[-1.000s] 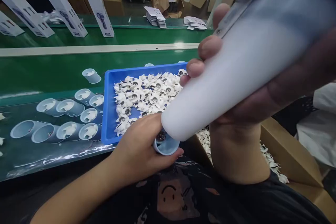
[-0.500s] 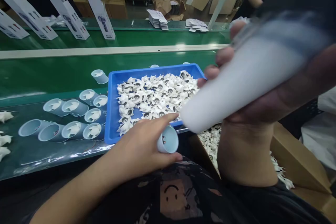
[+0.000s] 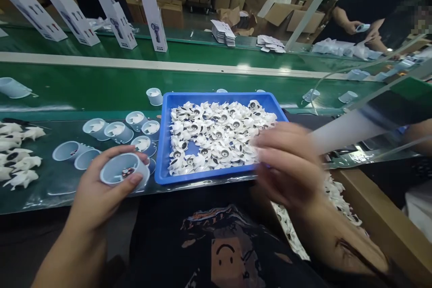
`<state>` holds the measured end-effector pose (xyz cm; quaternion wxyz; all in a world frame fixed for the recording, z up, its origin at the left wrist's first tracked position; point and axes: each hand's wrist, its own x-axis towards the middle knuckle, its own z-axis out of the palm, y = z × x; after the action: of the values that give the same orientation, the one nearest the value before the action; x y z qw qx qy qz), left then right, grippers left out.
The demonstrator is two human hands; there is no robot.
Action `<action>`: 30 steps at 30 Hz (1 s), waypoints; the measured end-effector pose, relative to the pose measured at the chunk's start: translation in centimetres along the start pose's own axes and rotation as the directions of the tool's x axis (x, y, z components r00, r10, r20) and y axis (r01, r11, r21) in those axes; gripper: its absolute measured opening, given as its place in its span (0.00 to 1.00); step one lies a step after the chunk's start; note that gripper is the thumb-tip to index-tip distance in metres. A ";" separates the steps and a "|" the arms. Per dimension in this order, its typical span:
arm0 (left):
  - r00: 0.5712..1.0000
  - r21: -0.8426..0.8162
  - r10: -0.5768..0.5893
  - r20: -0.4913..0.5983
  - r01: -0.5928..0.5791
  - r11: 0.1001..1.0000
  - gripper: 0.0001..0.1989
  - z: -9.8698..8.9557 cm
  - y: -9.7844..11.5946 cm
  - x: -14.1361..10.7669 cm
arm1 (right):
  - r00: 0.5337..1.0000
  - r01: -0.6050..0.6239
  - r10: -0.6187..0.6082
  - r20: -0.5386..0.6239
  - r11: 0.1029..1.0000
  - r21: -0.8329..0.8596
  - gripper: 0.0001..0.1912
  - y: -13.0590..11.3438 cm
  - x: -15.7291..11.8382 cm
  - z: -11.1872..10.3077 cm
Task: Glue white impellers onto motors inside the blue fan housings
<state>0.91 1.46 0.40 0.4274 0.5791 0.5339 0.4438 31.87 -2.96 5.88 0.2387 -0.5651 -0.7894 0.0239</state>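
A light blue cup (image 3: pixel 140 177) is gripped in my left hand (image 3: pixel 104 184), its open mouth tilted toward me and small metallic parts showing inside. My right hand (image 3: pixel 290 162) is smeared by motion over the right edge of the blue tray (image 3: pixel 202 176); whether it holds anything cannot be made out. White fan blades (image 3: pixel 224 154) with dark centres fill most of that tray. Just left of it, several light blue cups (image 3: pixel 118 132) lie on the bench, many with a white blade inside. Behind my right hand is a blurred whitish tapered object (image 3: pixel 334 130).
Loose white blades (image 3: pixel 22 162) lie at the bench's left end. Below right, a cardboard box (image 3: pixel 374 207) holds more blades. Printed white boxes (image 3: pixel 155 27) stand beyond the green belt (image 3: pixel 101 85). Across it, a person's hands (image 3: pixel 362 29) hold a small item.
The cup in my left hand has moved left, beside the other cups. My right hand has moved away from the large whitish object and now hovers by the tray. The view has shifted right.
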 end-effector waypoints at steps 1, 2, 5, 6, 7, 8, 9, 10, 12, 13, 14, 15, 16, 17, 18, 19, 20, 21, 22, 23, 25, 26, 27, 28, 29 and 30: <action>1.000 -0.058 0.024 0.019 -0.023 0.998 0.23 0.5 0.1 -0.1 | 0.992 0.058 -0.056 0.109 0.998 -0.012 0.11 -0.7 2.0 1.5; 0.998 -0.108 0.047 0.045 -0.042 0.993 0.23 0.9 0.1 -0.1 | 0.968 0.101 -0.092 0.233 0.995 -0.026 0.12 -1.1 4.2 3.1; 0.987 -0.203 0.092 0.128 -0.065 0.977 0.26 1.2 -0.2 -0.4 | 0.913 0.128 -0.081 0.400 0.987 -0.092 0.16 -1.2 10.4 7.7; 0.985 -0.216 0.095 0.144 -0.062 0.974 0.26 0.9 -0.4 -0.5 | 0.900 0.120 -0.054 0.432 0.985 -0.126 0.15 -1.2 12.1 9.0; 0.985 -0.223 0.091 0.148 -0.057 0.973 0.25 0.5 -0.6 -0.7 | 0.887 0.112 -0.025 0.462 0.980 -0.163 0.14 -1.2 13.5 10.0; 0.987 -0.224 0.080 0.139 -0.047 0.974 0.25 0.1 -0.8 -1.1 | 0.872 0.107 0.003 0.490 0.974 -0.197 0.14 -1.3 14.5 10.7; 0.991 -0.222 0.060 0.123 -0.031 0.974 0.25 -0.4 -1.0 -1.5 | 0.856 0.108 0.027 0.517 0.968 -0.228 0.15 -1.7 15.2 11.2; 0.994 -0.225 0.033 0.109 -0.007 0.974 0.25 -0.8 -1.1 -2.0 | 0.839 0.114 0.045 0.542 0.960 -0.256 0.17 -2.3 15.6 11.5; 0.994 -0.230 -0.031 0.105 0.054 0.972 0.27 -1.4 -1.3 -3.0 | 0.811 0.136 0.068 0.581 0.944 -0.300 0.17 -3.5 15.7 11.7; 0.992 -0.227 -0.059 0.112 0.084 0.970 0.28 -1.5 -1.4 -3.4 | 0.801 0.146 0.078 0.594 0.936 -0.319 0.16 -4.0 15.5 11.8; 0.990 -0.215 -0.074 0.117 0.098 0.972 0.30 -1.5 -1.5 -3.6 | 0.796 0.154 0.086 0.600 0.929 -0.337 0.15 -4.4 15.4 11.9; 0.991 -0.197 -0.081 0.106 0.100 0.975 0.31 -1.5 -1.6 -3.7 | 0.798 0.154 0.093 0.595 0.924 -0.351 0.13 -4.5 15.4 12.1; 0.993 -0.179 -0.082 0.087 0.097 0.979 0.33 -1.5 -1.8 -3.6 | 0.809 0.148 0.097 0.580 0.921 -0.361 0.12 -4.5 15.5 12.3; 0.994 -0.160 -0.082 0.066 0.092 0.983 0.36 -1.5 -2.0 -3.3 | 0.819 0.143 0.090 0.566 0.925 -0.353 0.12 -4.3 15.6 12.4; 0.995 -0.141 -0.084 0.046 0.089 0.986 0.39 -1.5 -2.1 -3.1 | 0.829 0.138 0.078 0.554 0.931 -0.337 0.12 -4.0 15.7 12.5; 0.996 -0.125 -0.085 0.031 0.088 0.988 0.40 -1.5 -2.2 -2.9 | 0.846 0.128 0.069 0.529 0.936 -0.327 0.13 -3.7 15.7 12.3; 0.996 -0.114 -0.091 0.025 0.093 0.989 0.41 -1.3 -2.2 -2.6 | 0.860 0.114 0.069 0.506 0.940 -0.322 0.14 -3.4 15.4 12.0; 0.995 -0.109 -0.094 0.021 0.095 0.990 0.40 -1.1 -2.1 -2.5 | 0.875 0.094 0.066 0.479 0.949 -0.302 0.15 -3.2 14.9 11.4; 0.997 -0.100 -0.078 0.021 0.080 0.992 0.38 -0.9 -1.9 -2.3 | 0.896 0.076 0.041 0.442 0.966 -0.245 0.16 -3.0 14.1 10.7; 0.999 -0.085 -0.034 0.029 0.036 0.996 0.37 -0.6 -1.7 -2.1 | 0.921 0.080 -0.018 0.389 0.987 -0.143 0.16 -2.9 13.1 9.9; 0.988 -0.028 0.135 0.079 -0.134 0.991 0.33 0.3 -1.1 -1.7 | 0.953 0.191 -0.213 0.215 0.974 0.120 0.16 -3.2 10.5 8.5; 0.966 0.009 0.233 0.117 -0.235 0.972 0.32 0.8 -0.7 -1.4 | 0.944 0.291 -0.317 0.097 0.932 0.214 0.16 -3.5 9.1 7.9; 0.938 0.047 0.312 0.153 -0.322 0.946 0.31 1.3 -0.4 -1.2 | 0.917 0.390 -0.399 -0.013 0.886 0.251 0.15 -3.9 7.9 7.4; 0.916 0.084 0.358 0.184 -0.377 0.922 0.31 1.9 -0.1 -1.0 | 0.883 0.468 -0.460 -0.091 0.852 0.235 0.13 -4.2 6.9 7.1; 0.906 0.119 0.372 0.203 -0.400 0.909 0.31 2.5 0.2 -0.9 | 0.856 0.516 -0.497 -0.140 0.833 0.198 0.11 -4.5 6.0 6.9; 0.905 0.155 0.365 0.216 -0.401 0.903 0.33 3.1 0.3 -0.7 | 0.837 0.544 -0.519 -0.176 0.823 0.163 0.10 -4.6 5.4 6.7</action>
<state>3.94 0.64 -0.09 0.3192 0.7503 0.4089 0.4099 23.74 1.82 3.23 0.3415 -0.2949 -0.8924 0.0028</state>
